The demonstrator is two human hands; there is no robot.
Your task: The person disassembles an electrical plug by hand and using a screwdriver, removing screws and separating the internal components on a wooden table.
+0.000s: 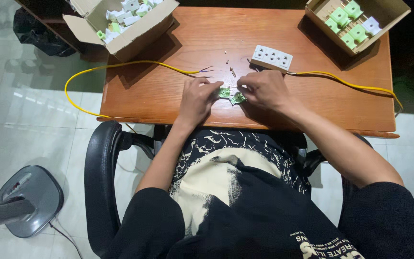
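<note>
My left hand and my right hand meet near the front edge of a wooden desk. Each pinches a small green and white plug part: one plug piece at the left fingertips, another plug piece at the right fingertips. The two pieces lie close together, almost touching. A yellow cable with bared wire ends lies just beyond the left hand. Small screws are scattered past the hands. A white socket strip sits beyond the right hand.
An open cardboard box of white and green plug parts stands at the back left. Another box with green parts is at the back right. A second yellow cable runs right from the strip. A fan base stands on the tiled floor.
</note>
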